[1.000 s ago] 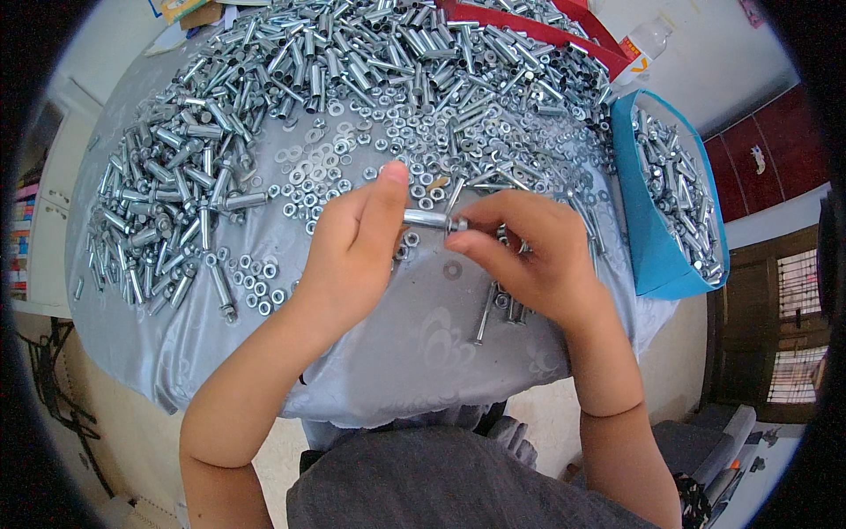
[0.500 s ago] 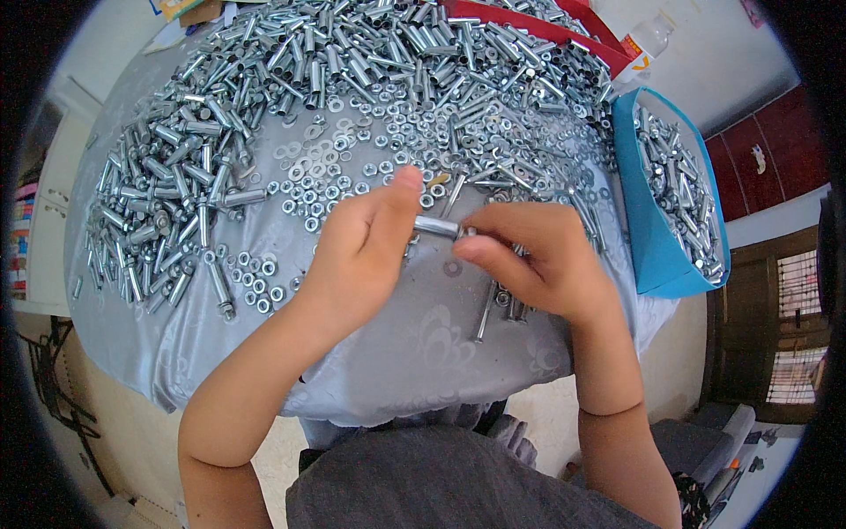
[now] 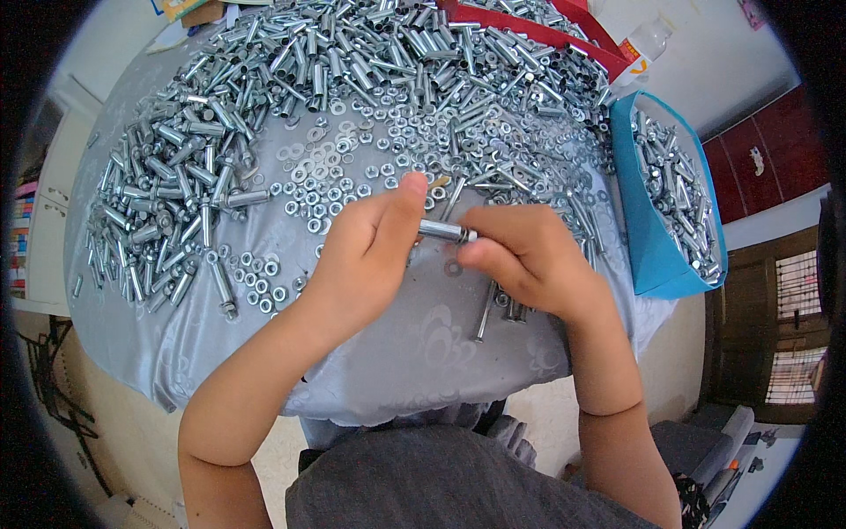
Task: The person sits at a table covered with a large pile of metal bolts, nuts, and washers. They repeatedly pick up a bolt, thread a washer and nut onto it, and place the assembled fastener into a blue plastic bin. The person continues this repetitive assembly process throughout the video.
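Between my two hands lies a shiny metal sleeve anchor bolt, held roughly level above the table's near part. My left hand is closed around its left end, thumb pointing up, and hides that end. At the other end, thumb and forefinger of my right hand pinch the tip, where a nut shows in part. A few loose long bolts lie on the cloth beneath my right hand. Ahead of my hands spread loose hex nuts and flat washers.
A large heap of metal sleeves covers the far table; assembled anchors pile at left. At right stands a blue fabric bin full of anchors. A red tray and a clear bottle stand at the back. Grey cloth covers the table.
The right fingers have shifted slightly on the bolt's end, and more of the nut shows now. Both hands otherwise stay in place, holding the same bolt.
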`<state>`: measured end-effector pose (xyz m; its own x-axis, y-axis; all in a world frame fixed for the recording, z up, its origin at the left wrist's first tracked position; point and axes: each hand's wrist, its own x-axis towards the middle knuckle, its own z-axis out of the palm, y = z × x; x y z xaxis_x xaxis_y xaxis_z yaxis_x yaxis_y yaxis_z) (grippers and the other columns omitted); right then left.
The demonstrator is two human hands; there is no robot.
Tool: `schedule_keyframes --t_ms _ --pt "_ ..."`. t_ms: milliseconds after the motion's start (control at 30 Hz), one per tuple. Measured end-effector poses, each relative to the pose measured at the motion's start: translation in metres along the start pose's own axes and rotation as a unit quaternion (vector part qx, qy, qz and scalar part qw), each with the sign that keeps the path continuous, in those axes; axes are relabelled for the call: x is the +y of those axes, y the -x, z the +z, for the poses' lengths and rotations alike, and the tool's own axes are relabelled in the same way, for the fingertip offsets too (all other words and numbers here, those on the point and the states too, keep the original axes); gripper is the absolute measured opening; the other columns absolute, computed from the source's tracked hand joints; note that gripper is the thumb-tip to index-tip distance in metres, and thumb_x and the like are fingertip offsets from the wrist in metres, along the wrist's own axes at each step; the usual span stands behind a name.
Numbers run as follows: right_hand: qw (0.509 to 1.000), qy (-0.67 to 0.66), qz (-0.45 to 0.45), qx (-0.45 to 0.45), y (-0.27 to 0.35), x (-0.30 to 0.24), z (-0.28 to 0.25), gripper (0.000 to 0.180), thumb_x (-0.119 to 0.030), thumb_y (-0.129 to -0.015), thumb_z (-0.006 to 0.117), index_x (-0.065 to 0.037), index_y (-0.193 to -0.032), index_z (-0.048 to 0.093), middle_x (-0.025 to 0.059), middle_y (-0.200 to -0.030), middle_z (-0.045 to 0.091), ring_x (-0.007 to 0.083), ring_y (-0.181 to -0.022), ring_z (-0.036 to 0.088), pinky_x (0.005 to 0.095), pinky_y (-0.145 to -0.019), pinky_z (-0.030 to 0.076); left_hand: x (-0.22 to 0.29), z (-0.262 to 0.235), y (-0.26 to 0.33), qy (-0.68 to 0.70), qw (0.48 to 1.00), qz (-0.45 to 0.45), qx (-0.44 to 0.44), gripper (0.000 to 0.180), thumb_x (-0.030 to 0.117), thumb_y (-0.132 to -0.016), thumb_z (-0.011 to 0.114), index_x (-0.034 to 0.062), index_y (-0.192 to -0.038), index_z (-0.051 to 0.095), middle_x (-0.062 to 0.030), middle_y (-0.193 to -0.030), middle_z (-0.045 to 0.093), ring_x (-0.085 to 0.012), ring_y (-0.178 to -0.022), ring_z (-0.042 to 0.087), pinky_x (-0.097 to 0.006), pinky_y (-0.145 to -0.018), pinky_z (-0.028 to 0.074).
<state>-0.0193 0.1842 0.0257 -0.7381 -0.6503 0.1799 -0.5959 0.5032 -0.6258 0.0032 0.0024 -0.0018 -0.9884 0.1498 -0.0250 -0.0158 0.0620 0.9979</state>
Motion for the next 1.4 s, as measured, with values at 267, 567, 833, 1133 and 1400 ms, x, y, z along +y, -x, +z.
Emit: schedule_keyframes --t_ms 267,567,833,1133,1400 --pt "0.999 -0.027 -0.019 0.004 0.002 -0.002 0.001 0.026 -0.028 -0.076 0.064 -0.006 -0.088 0.057 0.0116 -0.066 0.058 0.0290 -0.059 0.058 0.0352 -0.050 0.043 0.000 0.001 0.001 0.008 1.000 0.005 -0.012 0.047 0.035 -0.094 0.036 0.0028 -0.060 0.041 0.0036 -0.055 0.034 -0.0059 -0.055 0.030 -0.026 -0.048 0.027" --pt "0.996 -0.048 -0.010 0.073 -0.004 -0.007 0.009 0.023 -0.028 -0.077 0.061 -0.005 -0.076 0.057 0.0107 -0.064 0.055 0.0291 -0.056 0.054 0.0368 -0.050 0.041 -0.003 0.001 0.002 -0.008 1.000 0.009 -0.010 0.047 0.035 -0.094 0.036 0.0008 -0.062 0.042 0.0023 -0.055 0.035 -0.0071 -0.055 0.031 -0.027 -0.048 0.029" --pt "0.998 -0.011 -0.021 0.056 -0.002 -0.001 0.009 0.025 -0.029 -0.077 0.062 -0.004 -0.078 0.055 0.0110 -0.065 0.055 0.0289 -0.058 0.055 0.0362 -0.050 0.041 -0.003 0.001 0.001 -0.037 0.999 0.029 0.009 0.047 0.035 -0.093 0.037 0.0004 -0.062 0.042 0.0013 -0.054 0.034 -0.0071 -0.054 0.031 -0.027 -0.048 0.029" --pt "0.996 -0.049 -0.040 0.068 0.002 -0.004 0.001 0.021 -0.023 -0.075 0.065 -0.005 -0.081 0.056 0.0092 -0.065 0.054 0.0264 -0.056 0.054 0.0332 -0.049 0.041 0.000 0.002 0.001 0.002 1.000 0.009 0.012 0.047 0.034 -0.093 0.038 0.0010 -0.060 0.041 0.0019 -0.052 0.034 -0.0064 -0.053 0.031 -0.027 -0.047 0.028" --pt "0.996 -0.027 -0.058 0.059 0.000 -0.004 0.005 0.020 -0.023 -0.080 0.059 -0.004 -0.076 0.053 0.0101 -0.062 0.051 0.0258 -0.053 0.050 0.0326 -0.048 0.038 0.001 -0.003 0.000 -0.111 0.984 0.131 0.042 0.041 0.028 -0.092 0.042 -0.0013 -0.063 0.045 -0.0066 -0.054 0.042 -0.0154 -0.050 0.040 -0.031 -0.047 0.032"
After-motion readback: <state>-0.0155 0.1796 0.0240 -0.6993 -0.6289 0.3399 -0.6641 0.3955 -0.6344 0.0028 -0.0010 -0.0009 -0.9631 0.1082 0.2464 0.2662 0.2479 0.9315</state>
